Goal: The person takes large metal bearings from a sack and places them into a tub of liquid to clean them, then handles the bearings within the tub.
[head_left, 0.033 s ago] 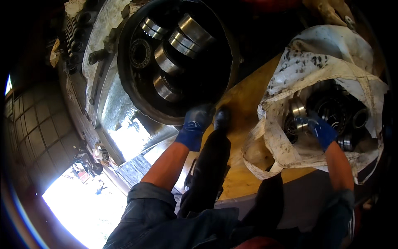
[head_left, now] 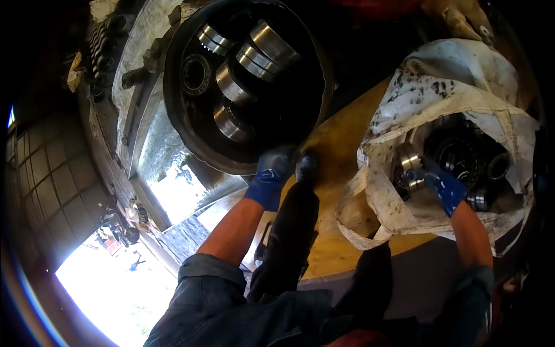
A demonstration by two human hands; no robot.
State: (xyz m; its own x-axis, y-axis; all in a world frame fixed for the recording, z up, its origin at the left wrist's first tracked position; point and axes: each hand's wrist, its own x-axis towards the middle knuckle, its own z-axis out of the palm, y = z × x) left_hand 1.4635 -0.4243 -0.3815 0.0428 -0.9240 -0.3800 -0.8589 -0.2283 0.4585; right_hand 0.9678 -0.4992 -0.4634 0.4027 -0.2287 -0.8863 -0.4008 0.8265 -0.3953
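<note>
At the bag's [head_left: 428,101] nine o'clock, the bearing [head_left: 409,168] touches the right hand [head_left: 443,184]; a loose hold could drop it against the dark ring [head_left: 458,155] at its three. Shadow hides the fingertips, so I cannot tell whether that grip is clamped. The left hand's [head_left: 270,176] grip, at the tub's [head_left: 224,167] six o'clock, is equally unreadable in darkness.

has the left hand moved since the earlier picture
No, no visible shift either way: judged against the drum, the left hand is at the same spot by its lower rim.
</note>
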